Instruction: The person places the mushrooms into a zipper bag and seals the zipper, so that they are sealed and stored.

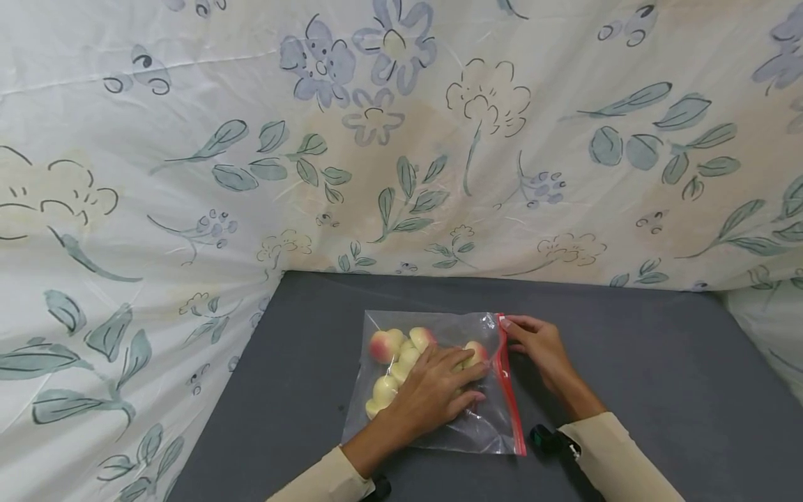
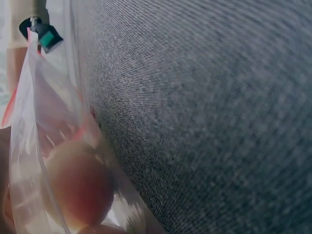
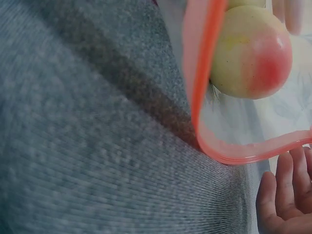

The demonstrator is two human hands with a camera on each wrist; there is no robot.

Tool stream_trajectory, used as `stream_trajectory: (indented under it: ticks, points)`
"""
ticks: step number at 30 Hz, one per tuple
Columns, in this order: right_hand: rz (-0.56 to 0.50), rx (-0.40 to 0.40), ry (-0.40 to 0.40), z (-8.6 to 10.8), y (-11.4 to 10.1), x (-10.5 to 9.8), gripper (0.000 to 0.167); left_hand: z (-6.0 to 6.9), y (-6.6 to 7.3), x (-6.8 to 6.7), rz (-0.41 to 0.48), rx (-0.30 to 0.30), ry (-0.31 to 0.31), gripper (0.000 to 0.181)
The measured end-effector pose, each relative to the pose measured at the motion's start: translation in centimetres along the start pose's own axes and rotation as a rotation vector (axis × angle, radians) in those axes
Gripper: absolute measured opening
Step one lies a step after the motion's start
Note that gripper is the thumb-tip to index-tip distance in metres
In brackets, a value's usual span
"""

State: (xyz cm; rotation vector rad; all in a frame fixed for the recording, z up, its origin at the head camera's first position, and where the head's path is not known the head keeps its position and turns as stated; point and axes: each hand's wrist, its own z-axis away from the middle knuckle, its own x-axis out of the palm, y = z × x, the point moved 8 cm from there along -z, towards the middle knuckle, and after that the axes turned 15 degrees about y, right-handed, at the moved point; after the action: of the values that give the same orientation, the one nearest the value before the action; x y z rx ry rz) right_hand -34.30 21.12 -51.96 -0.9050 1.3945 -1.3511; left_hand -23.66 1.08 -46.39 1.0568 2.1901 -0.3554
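Observation:
A clear zip bag [image 1: 433, 439] with a red zip strip [image 1: 507, 376] lies on the dark table. Inside are several peaches [image 1: 385, 345], pale yellow with red blushes; in the left wrist view one peach [image 2: 80, 187] shows through the plastic. My left hand [image 1: 436, 390] rests palm down across the bag's middle, its fingers spread over the fruit and hiding part of it. At the far right corner, my right hand [image 1: 542, 348] pinches the zip edge between thumb and fingers. The right wrist view looks past the bent red edge [image 3: 234, 158] to a peach [image 3: 253, 53].
Dark grey cloth covers the table [image 1: 301, 362]. Flower-printed curtains [image 1: 401, 174] hang behind it and along its left side. A small black device [image 1: 546, 440] sits at the right wrist, near the bag's front right corner.

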Motion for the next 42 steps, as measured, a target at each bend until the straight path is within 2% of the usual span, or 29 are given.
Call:
stream_trajectory:
  ticks: [6, 11, 14, 22, 26, 29, 32, 37, 40, 42]
  points:
    - [0.009, -0.004, 0.006, -0.1, -0.1, -0.1, 0.05, -0.2, 0.1, 0.2, -0.021, 0.024, -0.003, 0.044]
    - [0.021, -0.01, 0.013, -0.2, 0.0, -0.1, 0.048, -0.9, -0.2, 0.0, 0.024, -0.019, -0.02, 0.041]
    - [0.019, -0.018, 0.013, -0.1, -0.2, -0.1, 0.047, -2.0, -0.6, -0.4, 0.051, -0.049, -0.031, 0.041]
    - [0.0, -0.022, 0.007, 0.1, -0.2, -0.1, 0.046, -6.1, -2.1, -0.6, 0.059, -0.079, -0.074, 0.045]
    - [-0.003, -0.017, 0.006, 0.2, -0.1, -0.1, 0.046, -7.9, -3.1, 0.5, 0.107, -0.117, -0.123, 0.047]
    - [0.005, -0.018, 0.005, 0.2, -0.1, -0.2, 0.047, -9.0, -4.0, 2.0, 0.161, -0.168, -0.213, 0.047]
    - [0.013, -0.016, -0.001, 0.2, -0.1, -0.2, 0.048, -9.6, -5.0, 3.7, 0.233, -0.252, -0.32, 0.047]
    - [-0.002, -0.001, 0.002, 0.2, 0.1, -0.1, 0.047, -9.8, -6.4, 6.4, 0.338, -0.381, -0.448, 0.046]
    - [-0.009, 0.009, 0.007, 0.2, 0.2, -0.1, 0.045, -9.6, -6.9, 7.4, 0.356, -0.42, -0.498, 0.043]
    - [-0.009, 0.011, 0.008, 0.1, 0.3, -0.1, 0.045, -9.5, -7.1, 7.8, 0.36, -0.432, -0.507, 0.039]
